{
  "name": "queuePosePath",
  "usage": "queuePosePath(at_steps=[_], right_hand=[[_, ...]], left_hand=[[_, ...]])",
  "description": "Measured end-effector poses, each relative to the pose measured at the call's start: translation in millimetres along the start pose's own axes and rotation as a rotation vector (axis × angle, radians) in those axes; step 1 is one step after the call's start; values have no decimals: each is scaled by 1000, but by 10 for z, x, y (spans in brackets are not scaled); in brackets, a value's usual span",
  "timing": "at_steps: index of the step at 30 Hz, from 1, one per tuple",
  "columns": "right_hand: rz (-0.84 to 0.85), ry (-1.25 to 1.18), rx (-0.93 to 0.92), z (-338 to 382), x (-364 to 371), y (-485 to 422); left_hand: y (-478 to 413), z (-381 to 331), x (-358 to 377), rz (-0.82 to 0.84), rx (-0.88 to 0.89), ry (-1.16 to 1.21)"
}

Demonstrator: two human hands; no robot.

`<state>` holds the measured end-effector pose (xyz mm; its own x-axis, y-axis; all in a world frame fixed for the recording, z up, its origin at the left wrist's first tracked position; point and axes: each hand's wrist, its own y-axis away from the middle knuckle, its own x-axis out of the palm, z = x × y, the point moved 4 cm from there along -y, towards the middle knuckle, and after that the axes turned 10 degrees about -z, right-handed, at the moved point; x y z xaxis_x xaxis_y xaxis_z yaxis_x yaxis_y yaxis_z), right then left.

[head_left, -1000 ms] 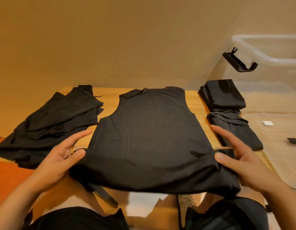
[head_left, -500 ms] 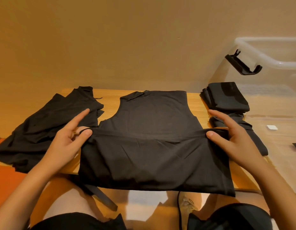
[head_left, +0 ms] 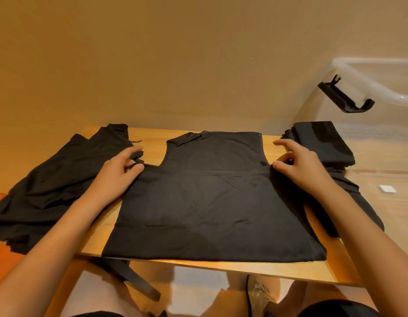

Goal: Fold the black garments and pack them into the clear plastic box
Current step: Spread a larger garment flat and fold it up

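1. A black sleeveless cloth garment (head_left: 210, 197) lies flat on the pale wooden tabletop (head_left: 150, 145) between the two hands, its lower part folded up level with the armholes.
2. The left hand (head_left: 117, 172) has its fingers curled and pinches the folded corner at its thumb tip.
3. The right hand (head_left: 301, 168) arches with bent fingers at the opposite corner, thumb tip touching the cloth. Whether it actually grips, I cannot tell.
4. Just outside the left hand sprawls a rumpled heap of black garments (head_left: 50, 179), unfolded.
5. Just beyond the right hand sits a neat stack of folded black garments (head_left: 322, 140).
6. Farther out past the right hand stands the clear plastic box (head_left: 367, 72), with a black plastic latch (head_left: 342, 98) hanging at its rim.
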<state>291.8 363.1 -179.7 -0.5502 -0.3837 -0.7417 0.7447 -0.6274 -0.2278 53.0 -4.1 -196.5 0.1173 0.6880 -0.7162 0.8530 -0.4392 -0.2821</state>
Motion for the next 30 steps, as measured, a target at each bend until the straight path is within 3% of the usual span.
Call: queuePosePath(at_steps=[5,8,10,13,21,30], right_hand=[[-17,241,-141,202,174,14],[62,203,-247,521,310,255],[186,247,-287,697,530,472],[342,373,-285,689,901,735],[274,431,-324,399,906,775],[235,512,-181,136,683,768]], left_hand=[[61,-170,200,45,172,-382],[238,-503,324,81,286,-335],[392,-694,526,207,326,-285],[541,-676,838,360,274,-387],[564,-488,841,343,242,-478],[469,-213,595,328,166,-549]])
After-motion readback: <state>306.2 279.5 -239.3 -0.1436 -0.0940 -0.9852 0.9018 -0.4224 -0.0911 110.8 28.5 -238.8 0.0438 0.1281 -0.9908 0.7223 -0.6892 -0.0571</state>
